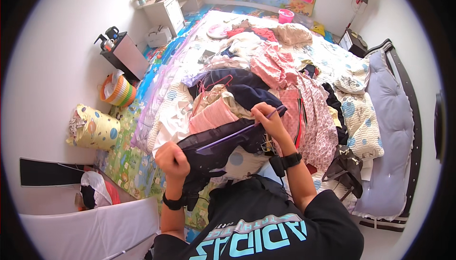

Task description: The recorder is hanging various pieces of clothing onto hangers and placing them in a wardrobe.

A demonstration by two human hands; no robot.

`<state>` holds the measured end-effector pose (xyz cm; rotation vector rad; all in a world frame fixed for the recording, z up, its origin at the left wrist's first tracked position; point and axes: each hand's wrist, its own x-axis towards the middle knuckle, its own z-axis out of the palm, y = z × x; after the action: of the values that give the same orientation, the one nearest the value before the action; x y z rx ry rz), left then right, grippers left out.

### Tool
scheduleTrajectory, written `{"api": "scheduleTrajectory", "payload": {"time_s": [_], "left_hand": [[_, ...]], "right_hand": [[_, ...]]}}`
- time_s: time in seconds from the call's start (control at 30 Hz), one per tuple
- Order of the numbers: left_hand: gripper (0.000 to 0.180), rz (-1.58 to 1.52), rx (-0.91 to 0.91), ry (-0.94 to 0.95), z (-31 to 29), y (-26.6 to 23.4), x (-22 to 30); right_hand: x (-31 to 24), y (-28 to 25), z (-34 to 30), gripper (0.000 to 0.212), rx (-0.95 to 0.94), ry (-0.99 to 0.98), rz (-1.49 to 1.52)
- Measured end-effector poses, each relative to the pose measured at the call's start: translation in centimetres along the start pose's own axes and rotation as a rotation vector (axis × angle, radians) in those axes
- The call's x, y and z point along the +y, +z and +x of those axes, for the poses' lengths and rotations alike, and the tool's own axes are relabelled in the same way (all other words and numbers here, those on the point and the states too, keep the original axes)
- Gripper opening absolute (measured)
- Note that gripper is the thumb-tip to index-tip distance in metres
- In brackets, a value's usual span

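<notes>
A dark, partly sheer garment [218,141] is stretched between my two hands above the near end of the bed. My left hand [172,160] is closed in a fist around its left end. At the other end my right hand [269,119] is closed, gripping the garment's edge together with a thin purple bar [228,137], which slants across the cloth and looks like part of a hanger. Just beyond lie a pink striped garment [213,116], a pink wire hanger [214,85] and a navy garment [254,97]. White cloth [174,121] spreads beside my left hand.
A heap of clothes covers the bed [327,46], with a pink floral cloth [318,127] on the right. A black bag [346,170] lies near my right elbow. Left stand a striped basket [124,94], a yellow dotted bin [97,128] and a white fabric panel [95,226].
</notes>
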<state>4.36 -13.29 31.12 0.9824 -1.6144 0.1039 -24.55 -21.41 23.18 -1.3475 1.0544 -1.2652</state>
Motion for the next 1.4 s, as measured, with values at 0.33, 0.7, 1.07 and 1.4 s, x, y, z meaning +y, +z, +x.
{"api": "scheduleTrajectory", "payload": {"time_s": [0.33,0.7,1.07,1.4], "left_hand": [[0.025,-0.151,0.011,-0.082,1.3,2.2,-0.1],[0.027,-0.225,-0.295,-0.25,-0.7,3.6,-1.4],[0.095,-0.669,-0.839,-0.548,-7.7,12.0,-6.2],[0.026,-0.948,-1.157,-0.387,-15.4,30.4,-3.2]], "right_hand": [[3.3,0.0,-2.7,0.058,0.204,0.146,0.149],[3.2,-2.9,-2.3,0.044,0.497,0.157,0.698],[-2.3,-7.8,-3.3,0.032,0.704,0.081,0.934],[-9.8,-20.5,-16.3,0.027,1.026,-0.367,0.822]]}}
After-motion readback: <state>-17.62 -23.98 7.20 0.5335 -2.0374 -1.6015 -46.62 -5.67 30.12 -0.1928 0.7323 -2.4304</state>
